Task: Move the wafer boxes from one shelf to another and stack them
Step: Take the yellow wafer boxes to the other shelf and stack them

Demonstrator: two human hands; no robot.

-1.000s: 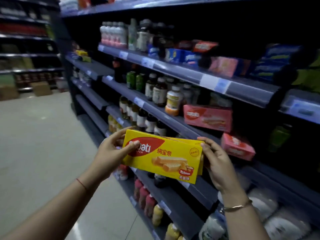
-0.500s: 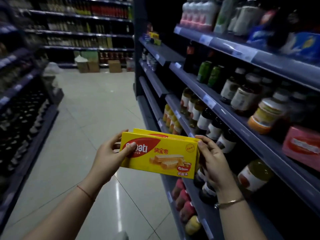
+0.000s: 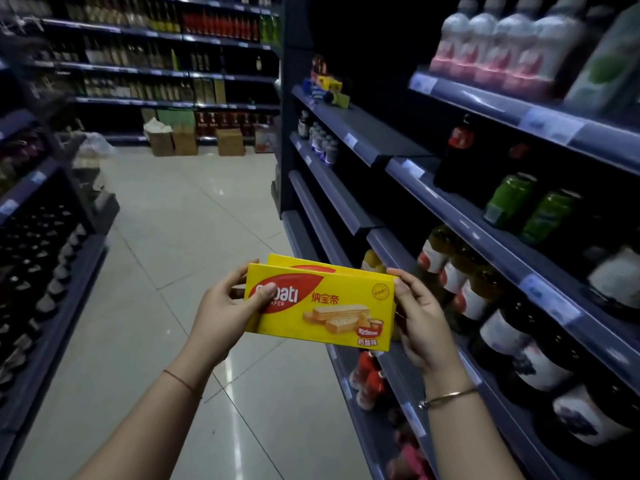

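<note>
Two yellow wafer boxes (image 3: 320, 308), one behind the other, are up in the aisle beside the shelves (image 3: 485, 216). The left hand (image 3: 225, 317) grips one end, the right hand (image 3: 422, 327) the other. Seemingly mid-carry; placing and stacking remain.

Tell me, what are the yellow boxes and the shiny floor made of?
The yellow boxes look like thin cardboard with a smooth printed finish: crisp folded edges, flat faces. The floor is probably polished tile: thin joint lines and bright light streaks show.
</note>
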